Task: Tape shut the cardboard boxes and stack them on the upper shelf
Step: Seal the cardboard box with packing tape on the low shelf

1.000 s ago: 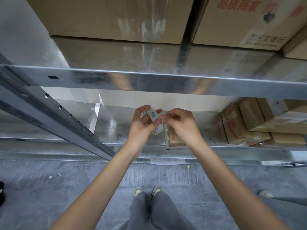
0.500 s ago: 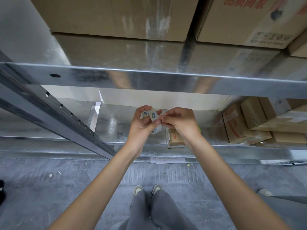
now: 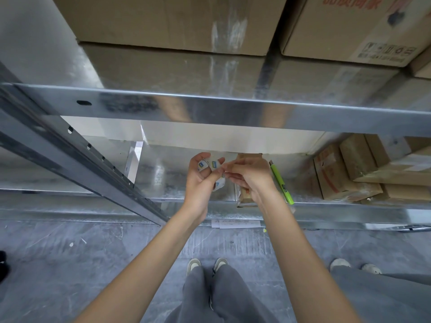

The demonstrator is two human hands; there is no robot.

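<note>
My left hand (image 3: 200,180) grips a roll of clear tape (image 3: 213,170) with blue and white labels, held in front of the lower shelf. My right hand (image 3: 248,176) meets it from the right and pinches at the tape's edge with thumb and fingertips. Behind and under my right hand a small cardboard box (image 3: 245,197) stands on the lower shelf (image 3: 163,178), mostly hidden. Two large cardboard boxes (image 3: 168,19) (image 3: 349,26) sit on the upper shelf (image 3: 210,103).
A green utility knife (image 3: 281,183) lies on the lower shelf right of my hands. Several small taped boxes (image 3: 345,173) are piled at the shelf's right end. A slanted metal upright (image 3: 70,145) crosses the left. Another person's shoes (image 3: 354,268) stand at right.
Both hands stayed together on the tape roll, fingers shifting slightly. The view tilted down a little, so the green knife beside the right hand shows more fully.
</note>
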